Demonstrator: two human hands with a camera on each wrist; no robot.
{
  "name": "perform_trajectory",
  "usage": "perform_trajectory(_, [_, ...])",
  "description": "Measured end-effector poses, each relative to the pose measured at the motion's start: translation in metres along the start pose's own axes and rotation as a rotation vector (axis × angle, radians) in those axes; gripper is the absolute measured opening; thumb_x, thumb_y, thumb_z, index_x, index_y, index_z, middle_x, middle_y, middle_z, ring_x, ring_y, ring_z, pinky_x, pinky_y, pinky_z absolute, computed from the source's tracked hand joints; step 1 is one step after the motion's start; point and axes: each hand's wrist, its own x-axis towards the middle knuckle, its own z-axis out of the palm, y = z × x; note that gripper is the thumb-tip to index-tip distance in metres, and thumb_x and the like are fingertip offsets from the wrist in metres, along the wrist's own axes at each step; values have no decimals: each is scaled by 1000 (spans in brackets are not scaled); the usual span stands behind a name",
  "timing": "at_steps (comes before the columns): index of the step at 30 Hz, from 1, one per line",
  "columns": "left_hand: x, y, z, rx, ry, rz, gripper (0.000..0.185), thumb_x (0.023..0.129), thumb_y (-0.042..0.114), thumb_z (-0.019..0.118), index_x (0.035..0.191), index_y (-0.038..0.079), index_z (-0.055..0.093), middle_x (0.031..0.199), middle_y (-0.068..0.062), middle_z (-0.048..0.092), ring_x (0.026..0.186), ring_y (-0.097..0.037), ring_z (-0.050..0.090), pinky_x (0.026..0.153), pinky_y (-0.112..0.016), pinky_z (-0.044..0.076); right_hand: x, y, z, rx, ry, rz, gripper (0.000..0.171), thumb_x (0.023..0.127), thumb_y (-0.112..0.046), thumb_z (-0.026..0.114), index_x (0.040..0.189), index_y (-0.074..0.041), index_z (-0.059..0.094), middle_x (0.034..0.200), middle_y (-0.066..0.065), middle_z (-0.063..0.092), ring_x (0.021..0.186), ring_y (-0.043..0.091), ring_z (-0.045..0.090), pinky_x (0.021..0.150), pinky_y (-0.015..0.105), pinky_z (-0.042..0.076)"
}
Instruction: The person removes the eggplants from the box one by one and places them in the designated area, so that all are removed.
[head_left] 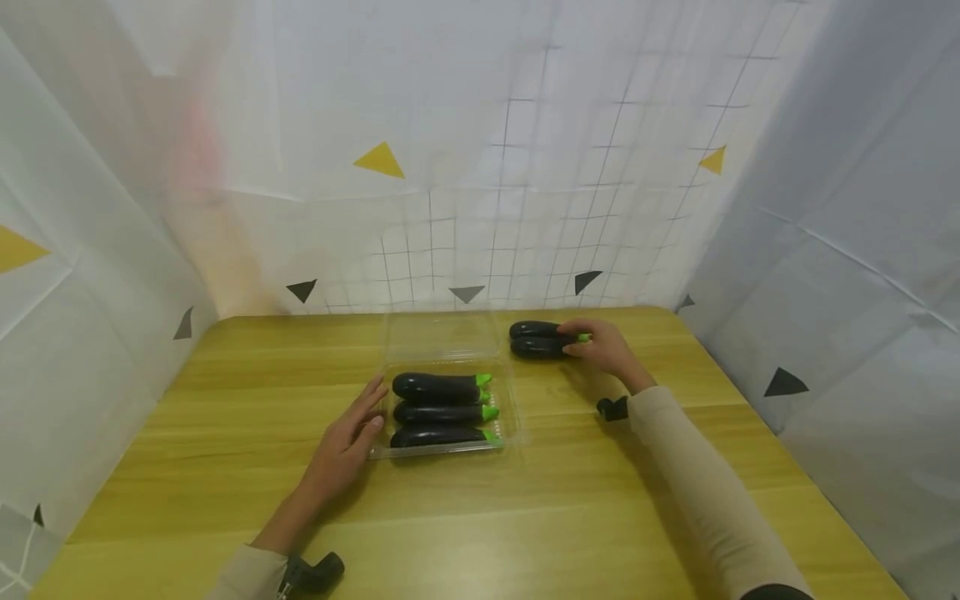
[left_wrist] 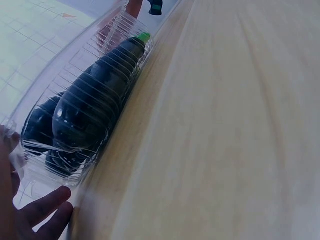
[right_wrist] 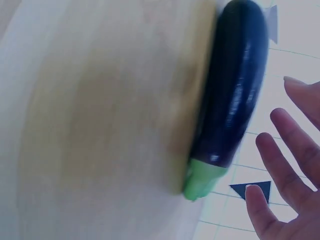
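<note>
Here, two loose eggplants [head_left: 536,340] lie on the wooden table [head_left: 225,400], just right of a clear plastic tray [head_left: 510,417] holding three more. The right hand [head_left: 603,348] reaches their green stems, fingers spread, seemingly not gripping. The left hand [head_left: 347,442] rests flat against the tray. A glancing touch could roll one away.

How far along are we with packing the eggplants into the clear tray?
Three dark purple eggplants already lie in the clear plastic clamshell tray, steadied by the left hand. The right hand reaches the stem ends of two loose eggplants on the yellow wooden table; neither is lifted. Those two remain, and the lid stands open.
</note>
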Motion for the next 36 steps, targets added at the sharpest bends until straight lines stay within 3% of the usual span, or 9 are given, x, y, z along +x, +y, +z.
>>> perform_trajectory(14, [0,1,0,15,3,5,47,110,9,53,157,6,46,166,-11,34,125,-36,62,102,-16,42,-3,-33,-10,-8,83,-113,27,102,-10,69,127,0,72,128,17,70,123,38,60,104,61,45])
perform_trajectory(21, [0,1,0,26,4,1,48,110,9,52,157,7,46,166,-10,34,125,-36,62,102,-16,41,-4,-52,-11,41,123,-144,25,103,-10,67,125,-1,73,124,14,71,122,34,62,104,58,47])
perform_trajectory(27, [1,1,0,33,6,5,48,110,9,53,157,7,46,166,-10,34,125,-35,62,103,-16,41,-5,-68,-12,80,124,-186,22,103,-10,68,123,-7,75,126,9,71,122,31,62,102,55,49])
perform_trajectory(36, [0,0,0,25,3,6,48,110,9,53,157,8,46,167,-8,33,126,-35,62,103,-16,41,-7,-90,-12,169,117,-189,21,104,-12,66,121,-5,75,124,9,71,120,29,62,101,55,50])
